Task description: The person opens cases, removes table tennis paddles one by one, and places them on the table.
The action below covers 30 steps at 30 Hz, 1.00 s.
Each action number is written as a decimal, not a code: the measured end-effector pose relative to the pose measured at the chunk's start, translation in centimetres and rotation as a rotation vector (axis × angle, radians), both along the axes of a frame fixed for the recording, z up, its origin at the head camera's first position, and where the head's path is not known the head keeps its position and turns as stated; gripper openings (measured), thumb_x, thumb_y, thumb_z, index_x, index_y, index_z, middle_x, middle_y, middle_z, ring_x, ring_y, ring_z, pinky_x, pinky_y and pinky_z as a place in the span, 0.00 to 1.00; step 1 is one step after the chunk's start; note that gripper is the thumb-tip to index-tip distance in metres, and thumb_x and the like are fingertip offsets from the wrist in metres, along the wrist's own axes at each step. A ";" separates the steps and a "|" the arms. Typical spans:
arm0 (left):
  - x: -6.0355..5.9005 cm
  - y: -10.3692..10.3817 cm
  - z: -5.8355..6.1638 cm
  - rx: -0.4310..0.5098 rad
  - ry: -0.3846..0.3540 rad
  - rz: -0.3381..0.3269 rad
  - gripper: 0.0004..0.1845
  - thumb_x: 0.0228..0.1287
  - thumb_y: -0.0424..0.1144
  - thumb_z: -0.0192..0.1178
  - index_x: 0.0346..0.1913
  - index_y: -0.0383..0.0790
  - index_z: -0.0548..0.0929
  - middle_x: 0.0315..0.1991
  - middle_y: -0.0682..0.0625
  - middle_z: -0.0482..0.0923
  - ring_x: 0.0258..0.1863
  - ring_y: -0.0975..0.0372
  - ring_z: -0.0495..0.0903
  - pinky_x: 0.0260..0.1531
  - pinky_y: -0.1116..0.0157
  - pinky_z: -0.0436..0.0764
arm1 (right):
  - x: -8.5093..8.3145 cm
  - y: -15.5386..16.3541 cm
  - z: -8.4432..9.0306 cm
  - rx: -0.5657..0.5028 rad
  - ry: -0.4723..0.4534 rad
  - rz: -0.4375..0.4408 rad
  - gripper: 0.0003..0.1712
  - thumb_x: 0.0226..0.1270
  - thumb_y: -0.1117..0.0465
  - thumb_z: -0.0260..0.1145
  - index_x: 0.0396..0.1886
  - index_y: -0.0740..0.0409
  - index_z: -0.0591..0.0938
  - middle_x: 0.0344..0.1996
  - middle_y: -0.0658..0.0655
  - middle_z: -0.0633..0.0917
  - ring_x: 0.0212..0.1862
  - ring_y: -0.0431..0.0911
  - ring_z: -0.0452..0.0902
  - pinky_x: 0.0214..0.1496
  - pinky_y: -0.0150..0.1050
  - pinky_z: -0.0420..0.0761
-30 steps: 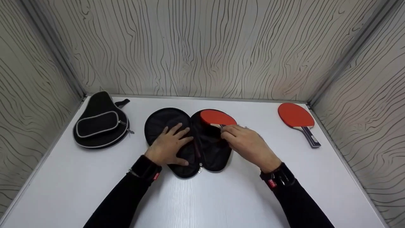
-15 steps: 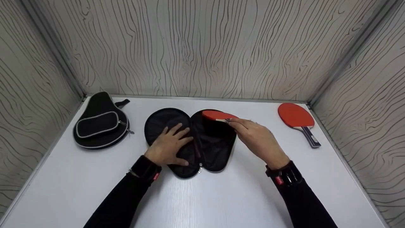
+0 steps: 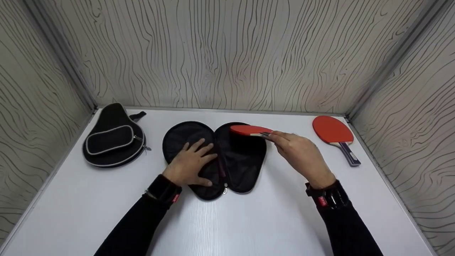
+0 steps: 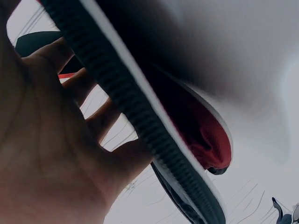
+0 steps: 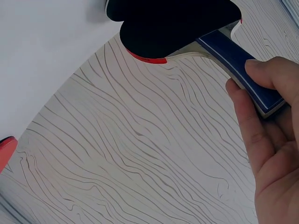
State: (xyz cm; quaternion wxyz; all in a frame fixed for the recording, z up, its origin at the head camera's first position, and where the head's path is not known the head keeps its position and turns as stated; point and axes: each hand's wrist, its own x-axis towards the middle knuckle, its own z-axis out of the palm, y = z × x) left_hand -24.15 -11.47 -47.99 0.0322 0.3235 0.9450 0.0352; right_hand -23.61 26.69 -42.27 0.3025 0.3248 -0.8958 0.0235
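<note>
Right hand [image 3: 302,156] pinches the blue handle of a red paddle [image 3: 249,130], fingers and thumb curled round the end of it; the paddle is held clear of the open case [image 3: 245,160], blade tilted and hanging over the case's right half, just ahead of the fingertips. In the right wrist view the handle [image 5: 240,63] sits between thumb and fingers [image 5: 247,121], blade's dark side facing the camera.

Left hand [image 3: 190,164] lies flat, fingers spread, pressing on the case's left half directly beneath the palm.

Progress, judged: case is unzipped and spread flat, this paddle is out of the pocket or nearly so, not yet set down anywhere. Second paddle [image 3: 334,137] lies on the table [image 3: 249,227] well to the right of the right hand. A second case [image 3: 112,140], zipped closed, sits well to the left of the left hand, untouched. So one case opened, one apparently left.
</note>
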 end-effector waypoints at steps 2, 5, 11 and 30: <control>0.0 0.0 0.0 0.001 -0.004 0.001 0.53 0.70 0.70 0.80 0.90 0.48 0.76 0.95 0.42 0.64 0.98 0.39 0.55 0.91 0.27 0.65 | 0.0 0.2 0.2 -0.009 -0.003 0.002 0.17 0.73 0.70 0.84 0.60 0.60 0.96 0.55 0.61 0.99 0.51 0.57 1.00 0.49 0.50 0.99; 0.0 0.0 0.0 0.004 -0.003 0.001 0.53 0.70 0.69 0.80 0.90 0.48 0.76 0.95 0.42 0.64 0.98 0.39 0.55 0.91 0.27 0.65 | -0.1 0.7 0.4 -0.033 0.000 0.002 0.18 0.72 0.70 0.84 0.60 0.60 0.96 0.56 0.61 0.99 0.51 0.57 1.00 0.48 0.50 1.00; 0.1 0.0 0.0 0.010 0.004 0.000 0.52 0.70 0.68 0.81 0.89 0.47 0.77 0.95 0.41 0.65 0.97 0.39 0.56 0.91 0.27 0.66 | -0.5 1.7 0.4 -0.083 -0.011 -0.049 0.19 0.73 0.71 0.83 0.61 0.60 0.96 0.56 0.63 0.99 0.53 0.59 1.00 0.50 0.53 1.00; 0.0 0.0 0.0 0.002 0.003 -0.004 0.52 0.70 0.68 0.80 0.89 0.48 0.77 0.95 0.42 0.65 0.97 0.39 0.57 0.91 0.27 0.67 | -2.0 4.0 -1.3 -0.176 -0.044 -0.185 0.19 0.75 0.73 0.80 0.63 0.62 0.95 0.58 0.68 0.97 0.54 0.66 0.99 0.51 0.62 0.98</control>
